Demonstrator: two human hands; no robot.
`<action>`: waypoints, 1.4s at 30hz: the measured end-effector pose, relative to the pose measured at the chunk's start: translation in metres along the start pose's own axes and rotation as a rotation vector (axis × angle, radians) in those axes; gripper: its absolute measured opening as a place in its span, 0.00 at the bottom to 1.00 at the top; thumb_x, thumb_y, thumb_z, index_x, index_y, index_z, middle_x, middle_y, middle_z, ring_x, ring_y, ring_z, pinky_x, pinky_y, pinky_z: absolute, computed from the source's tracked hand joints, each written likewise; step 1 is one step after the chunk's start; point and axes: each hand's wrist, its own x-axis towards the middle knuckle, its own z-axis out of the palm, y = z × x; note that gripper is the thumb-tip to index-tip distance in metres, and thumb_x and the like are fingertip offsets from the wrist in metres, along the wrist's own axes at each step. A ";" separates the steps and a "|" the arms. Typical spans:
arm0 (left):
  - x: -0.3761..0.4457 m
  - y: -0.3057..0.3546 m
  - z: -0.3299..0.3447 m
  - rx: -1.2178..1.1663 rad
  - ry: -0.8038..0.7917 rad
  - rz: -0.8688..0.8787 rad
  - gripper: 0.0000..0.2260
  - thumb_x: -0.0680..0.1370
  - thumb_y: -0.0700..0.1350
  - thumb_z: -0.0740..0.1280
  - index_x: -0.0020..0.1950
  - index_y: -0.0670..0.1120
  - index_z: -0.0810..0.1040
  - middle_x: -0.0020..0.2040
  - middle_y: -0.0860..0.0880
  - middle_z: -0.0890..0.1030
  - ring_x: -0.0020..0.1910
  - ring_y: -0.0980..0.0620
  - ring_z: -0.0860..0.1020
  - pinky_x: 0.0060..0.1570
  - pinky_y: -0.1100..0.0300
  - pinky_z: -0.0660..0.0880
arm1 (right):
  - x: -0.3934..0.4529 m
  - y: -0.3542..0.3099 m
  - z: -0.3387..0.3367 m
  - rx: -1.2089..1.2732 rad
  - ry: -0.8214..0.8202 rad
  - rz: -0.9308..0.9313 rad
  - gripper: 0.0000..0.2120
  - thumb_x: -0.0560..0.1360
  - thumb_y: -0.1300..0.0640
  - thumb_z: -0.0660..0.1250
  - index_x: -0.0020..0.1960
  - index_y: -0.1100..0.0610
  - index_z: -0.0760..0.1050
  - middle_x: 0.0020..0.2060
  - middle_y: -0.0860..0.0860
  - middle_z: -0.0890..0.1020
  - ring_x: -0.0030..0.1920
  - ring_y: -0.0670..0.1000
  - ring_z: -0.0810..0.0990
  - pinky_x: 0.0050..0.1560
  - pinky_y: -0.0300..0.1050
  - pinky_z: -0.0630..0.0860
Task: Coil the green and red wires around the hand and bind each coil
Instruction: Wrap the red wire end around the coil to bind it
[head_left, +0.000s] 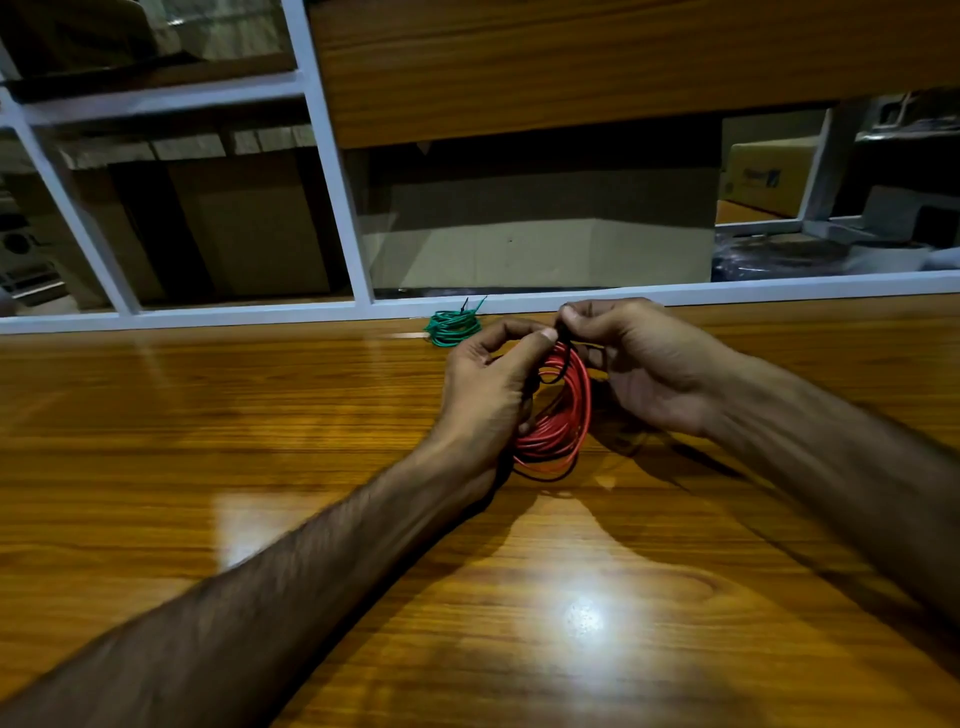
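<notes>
The red coil (558, 415) stands on its edge on the wooden counter (260, 441), between the two hands. The left hand (488, 384) holds the coil from the side, with its fingers curled around the loops and its thumb pressing near the top. The right hand (639, 353) pinches a thin black tie (563, 358) at the top of the coil, so both grips are closed on something and neither is wide. The tie goes around the bundle of red loops, but its ends are small and dark, so I cannot tell if it is already twisted or only passed around.

The green coil (453, 327) lies flat at the far edge of the counter, well apart from the hands, and a dark tie seems to stick up from it. It looks already bound.

The step in hand is, I think, the binding of the red coil. To do it well, the left hand should keep all the loops pressed together so that no loop slips out, while the right hand pulls the tie tight and twists its ends close against the bundle.
</notes>
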 end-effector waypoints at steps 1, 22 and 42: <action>0.000 0.000 0.001 0.000 -0.009 -0.002 0.01 0.82 0.41 0.70 0.52 0.44 0.81 0.31 0.46 0.68 0.22 0.54 0.59 0.22 0.63 0.58 | 0.000 -0.001 0.000 0.000 0.013 -0.003 0.08 0.81 0.59 0.64 0.45 0.54 0.79 0.41 0.50 0.82 0.48 0.51 0.79 0.56 0.52 0.72; -0.003 0.003 -0.001 -0.030 -0.087 -0.064 0.12 0.82 0.45 0.71 0.38 0.50 0.83 0.27 0.50 0.67 0.20 0.57 0.61 0.20 0.65 0.58 | -0.003 -0.003 0.008 -0.256 0.165 -0.124 0.09 0.81 0.61 0.66 0.43 0.52 0.78 0.37 0.47 0.80 0.47 0.49 0.76 0.47 0.50 0.68; -0.008 0.004 0.004 0.031 -0.141 -0.072 0.12 0.81 0.42 0.70 0.38 0.49 0.80 0.37 0.47 0.78 0.22 0.54 0.62 0.22 0.62 0.58 | 0.007 -0.009 0.002 -0.042 0.472 -0.151 0.15 0.75 0.68 0.60 0.38 0.52 0.77 0.41 0.48 0.78 0.44 0.49 0.72 0.45 0.49 0.70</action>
